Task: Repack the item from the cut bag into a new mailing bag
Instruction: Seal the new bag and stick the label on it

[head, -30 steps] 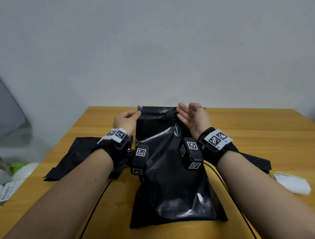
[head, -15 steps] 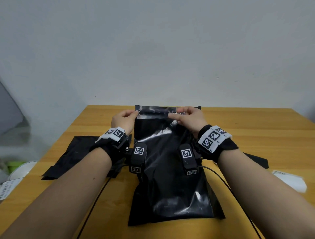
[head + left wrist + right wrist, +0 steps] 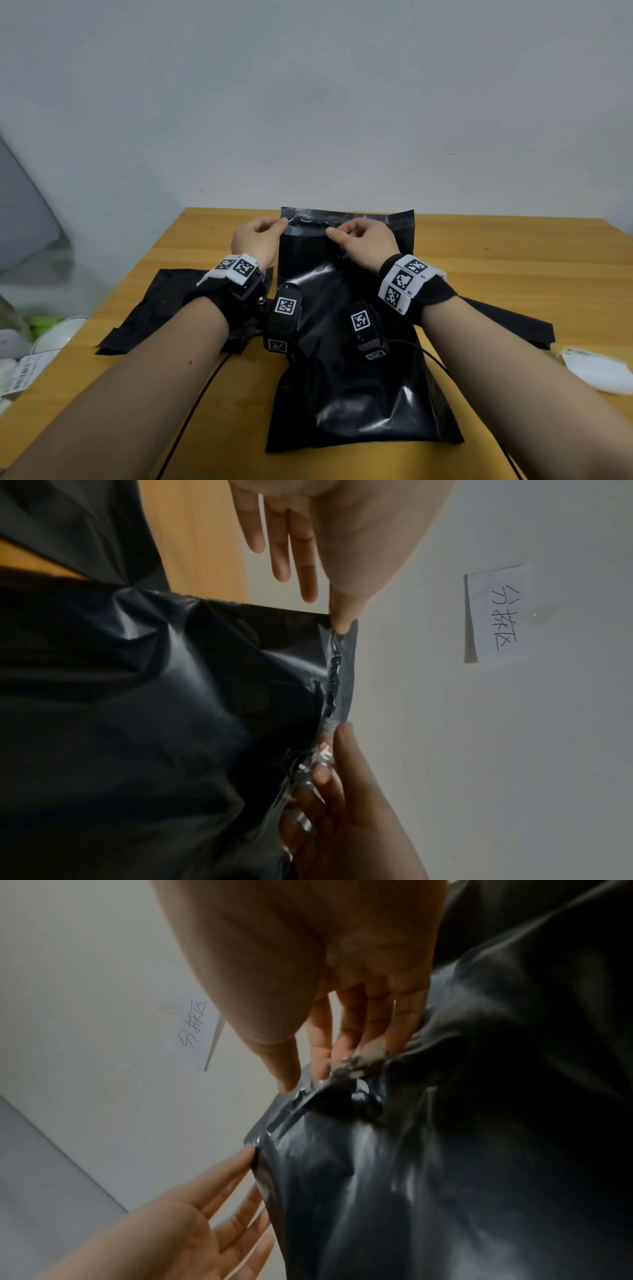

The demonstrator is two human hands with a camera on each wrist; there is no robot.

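While both hands (image 3: 310, 240) pinch the mailing bag (image 3: 349, 342) flap, wrist views alone show a handwritten wall note (image 3: 496, 615).

Before me, a wooden surface (image 3: 496, 260) with a warm orange-brown grain reaches a plain pale grey-white wall (image 3: 308, 102). The wall carries a white paper note (image 3: 496, 615) with handwritten characters. To my left, a grey panel (image 3: 24, 212) leans at an angle. Lighting is soft and even, without hard shadows.

Left hand (image 3: 255, 236), right hand (image 3: 364, 241) pinch black mailing bag (image 3: 346, 342) top edge.
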